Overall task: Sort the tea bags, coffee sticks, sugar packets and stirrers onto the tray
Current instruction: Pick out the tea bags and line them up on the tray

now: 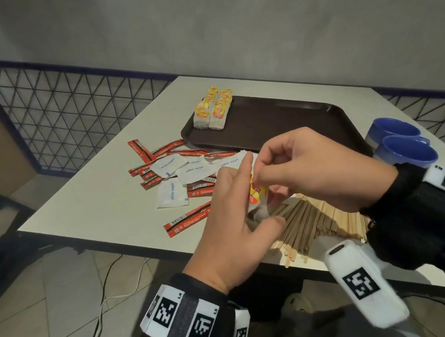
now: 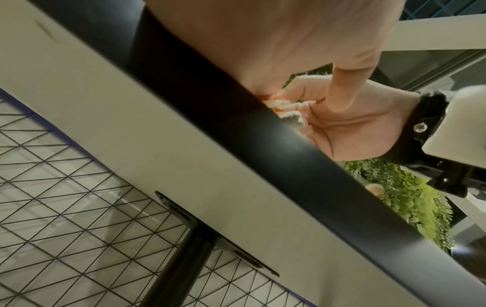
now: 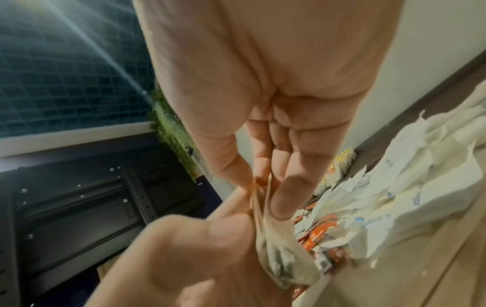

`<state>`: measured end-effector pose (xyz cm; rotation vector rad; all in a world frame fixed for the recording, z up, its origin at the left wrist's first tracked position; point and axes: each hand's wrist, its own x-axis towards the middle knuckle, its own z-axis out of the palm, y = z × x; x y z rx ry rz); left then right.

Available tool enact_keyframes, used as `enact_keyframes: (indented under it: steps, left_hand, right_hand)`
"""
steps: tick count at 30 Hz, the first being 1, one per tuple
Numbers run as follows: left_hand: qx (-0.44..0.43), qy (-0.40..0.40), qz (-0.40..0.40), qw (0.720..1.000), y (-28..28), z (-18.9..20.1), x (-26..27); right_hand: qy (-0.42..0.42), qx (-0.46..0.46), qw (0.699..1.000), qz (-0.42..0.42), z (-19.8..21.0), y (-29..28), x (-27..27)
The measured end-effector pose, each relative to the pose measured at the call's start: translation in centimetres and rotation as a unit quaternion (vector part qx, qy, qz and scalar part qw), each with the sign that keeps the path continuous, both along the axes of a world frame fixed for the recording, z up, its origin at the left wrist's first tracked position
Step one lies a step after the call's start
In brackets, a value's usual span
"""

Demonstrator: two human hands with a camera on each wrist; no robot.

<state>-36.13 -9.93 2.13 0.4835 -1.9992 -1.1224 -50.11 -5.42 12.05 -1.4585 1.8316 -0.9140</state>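
**One group sorted, three still loose**

Most of your work is still ahead. Your table (image 1: 103, 211) carries the dark tray (image 1: 280, 122), bare except for two rows of tea bags (image 1: 213, 110) stacked in its far left corner. Two blue cups (image 1: 403, 143) stand just beside the tray's right end.

Your fan of wooden stirrers (image 1: 320, 220) lies at the near edge, none yet on the tray. Your sugar packets (image 1: 188, 169) and red coffee sticks (image 1: 185, 220) lie mixed together on the tabletop left of the tray, untouched.

Your left hand (image 1: 231, 223) and right hand (image 1: 307, 163) meet above the stirrers, both pinching one last tea bag (image 1: 258, 192): right fingertips on its yellow tag, left thumb and fingers on the pouch below. By my reading, once it joins the rows, three kinds remain.
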Motion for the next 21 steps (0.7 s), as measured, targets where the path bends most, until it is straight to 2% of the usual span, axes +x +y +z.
enact_keyframes:
  steps: [3,8,13,15,17,21]
  left_hand:
    - [-0.021,0.013,0.005,1.0,0.0,-0.1,0.0]
    - [-0.041,-0.043,0.032,0.998,0.0,-0.8,-0.6]
    - [-0.037,-0.058,0.041,0.997,0.0,-1.0,-0.8]
    - [-0.02,-0.031,0.04,0.999,0.1,-0.9,-0.7]
    - [0.02,0.03,0.049,0.998,0.0,-0.9,-0.6]
    - [0.122,0.153,0.036,0.98,-0.6,-1.0,0.0]
  right_hand:
    - [0.003,-0.006,1.0,0.0,0.0,0.0,-0.2]
    - [-0.016,-0.002,1.0,-0.001,-0.5,0.1,-0.5]
    - [-0.001,-0.003,1.0,0.004,-0.7,0.2,-0.6]
    - [0.0,-0.011,1.0,-0.002,-0.7,0.3,-0.7]
    - [-0.01,-0.02,1.0,-0.009,-0.4,0.3,-0.8]
    - [-0.085,0.001,0.996,-0.018,0.4,0.6,-1.4]
